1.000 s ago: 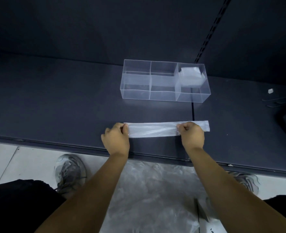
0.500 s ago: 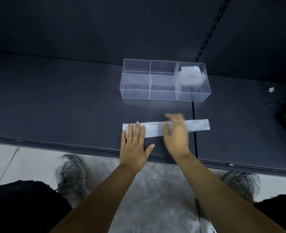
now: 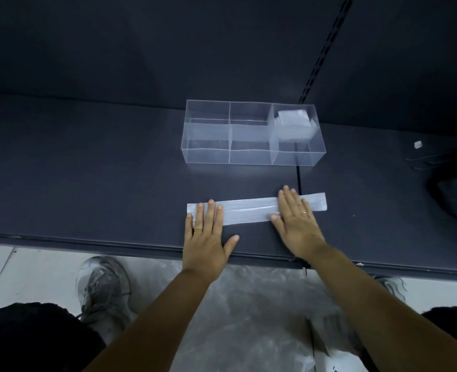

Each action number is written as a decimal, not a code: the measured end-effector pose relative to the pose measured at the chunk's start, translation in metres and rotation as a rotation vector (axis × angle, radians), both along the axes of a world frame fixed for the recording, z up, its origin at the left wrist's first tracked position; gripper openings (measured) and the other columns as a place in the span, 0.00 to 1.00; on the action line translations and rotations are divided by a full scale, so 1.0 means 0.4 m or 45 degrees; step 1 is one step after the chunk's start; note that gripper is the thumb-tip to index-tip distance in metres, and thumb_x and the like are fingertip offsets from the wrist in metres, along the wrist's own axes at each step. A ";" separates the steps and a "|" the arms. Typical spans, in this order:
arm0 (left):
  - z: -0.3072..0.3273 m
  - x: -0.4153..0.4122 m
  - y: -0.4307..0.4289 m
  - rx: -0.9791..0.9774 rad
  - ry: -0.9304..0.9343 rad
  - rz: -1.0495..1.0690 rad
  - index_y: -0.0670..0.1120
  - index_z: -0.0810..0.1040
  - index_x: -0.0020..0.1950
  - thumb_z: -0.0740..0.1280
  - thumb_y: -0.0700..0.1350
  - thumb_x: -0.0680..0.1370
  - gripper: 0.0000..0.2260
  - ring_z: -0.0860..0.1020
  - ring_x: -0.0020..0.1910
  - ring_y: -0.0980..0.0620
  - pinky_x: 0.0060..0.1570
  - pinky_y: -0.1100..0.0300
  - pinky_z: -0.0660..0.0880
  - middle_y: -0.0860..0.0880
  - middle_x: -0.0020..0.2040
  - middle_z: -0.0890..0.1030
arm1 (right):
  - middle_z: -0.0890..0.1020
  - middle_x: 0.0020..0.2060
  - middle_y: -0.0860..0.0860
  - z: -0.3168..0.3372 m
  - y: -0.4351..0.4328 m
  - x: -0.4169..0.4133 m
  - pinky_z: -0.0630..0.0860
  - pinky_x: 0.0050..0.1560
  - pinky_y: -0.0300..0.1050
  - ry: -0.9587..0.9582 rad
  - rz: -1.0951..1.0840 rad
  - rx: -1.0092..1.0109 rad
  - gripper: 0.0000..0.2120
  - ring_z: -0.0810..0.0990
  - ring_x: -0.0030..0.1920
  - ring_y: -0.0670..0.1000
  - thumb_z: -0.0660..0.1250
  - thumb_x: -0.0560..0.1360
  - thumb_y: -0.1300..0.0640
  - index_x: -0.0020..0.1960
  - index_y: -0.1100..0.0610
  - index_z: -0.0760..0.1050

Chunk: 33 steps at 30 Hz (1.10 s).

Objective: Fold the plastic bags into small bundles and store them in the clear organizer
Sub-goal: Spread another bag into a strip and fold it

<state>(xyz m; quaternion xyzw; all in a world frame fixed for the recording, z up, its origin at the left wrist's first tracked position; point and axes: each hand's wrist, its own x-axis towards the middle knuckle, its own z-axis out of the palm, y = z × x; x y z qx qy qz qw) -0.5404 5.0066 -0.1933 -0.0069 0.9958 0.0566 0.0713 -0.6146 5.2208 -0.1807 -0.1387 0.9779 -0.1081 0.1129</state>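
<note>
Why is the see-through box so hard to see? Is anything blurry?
Head view: dim light on a dark shelf, so the organizer shows mostly by its pale walls; no motion blur, the left hand, right hand and bag strip look sharp.

A dark tabletop (image 3: 88, 170) stretches out in front of me, split by a narrow seam (image 3: 298, 178) just right of centre. On the dark wall behind it, a slotted rail (image 3: 326, 47) climbs toward one o'clock. A small white scrap (image 3: 418, 144) lies at two o'clock, and there is a black shape (image 3: 455, 200) I can't make out at three. Below, on pale floor tiles (image 3: 21, 272), my left sneaker (image 3: 104, 288) sits at seven and my right sneaker (image 3: 391, 285) at five.
</note>
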 end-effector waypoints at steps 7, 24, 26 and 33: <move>0.008 0.000 -0.002 -0.003 0.012 -0.028 0.43 0.55 0.77 0.38 0.65 0.77 0.37 0.52 0.77 0.41 0.74 0.45 0.47 0.42 0.77 0.55 | 0.73 0.64 0.59 0.072 0.155 -0.096 0.64 0.67 0.52 0.088 -0.450 -0.191 0.17 0.69 0.63 0.61 0.65 0.78 0.60 0.66 0.62 0.74; 0.031 -0.030 -0.085 0.071 -0.001 -0.292 0.44 0.57 0.77 0.36 0.66 0.78 0.37 0.54 0.76 0.43 0.74 0.45 0.52 0.45 0.77 0.57 | 0.80 0.35 0.60 0.148 0.205 -0.072 0.80 0.35 0.39 -0.681 -0.808 -1.006 0.02 0.79 0.35 0.53 0.68 0.74 0.69 0.42 0.66 0.78; 0.031 -0.044 -0.119 0.050 -0.001 -0.394 0.46 0.52 0.78 0.34 0.68 0.76 0.38 0.47 0.77 0.48 0.75 0.49 0.44 0.47 0.78 0.52 | 0.80 0.34 0.58 0.152 0.216 -0.032 0.78 0.31 0.38 -0.802 -0.878 -1.012 0.02 0.79 0.32 0.51 0.68 0.74 0.68 0.44 0.63 0.77; 0.090 0.003 0.033 0.407 0.088 -0.492 0.43 0.58 0.77 0.56 0.68 0.75 0.39 0.51 0.77 0.49 0.75 0.56 0.41 0.46 0.78 0.56 | 0.80 0.35 0.52 0.182 0.225 0.044 0.77 0.40 0.41 -1.208 -0.901 -1.140 0.10 0.79 0.36 0.49 0.67 0.73 0.68 0.49 0.56 0.72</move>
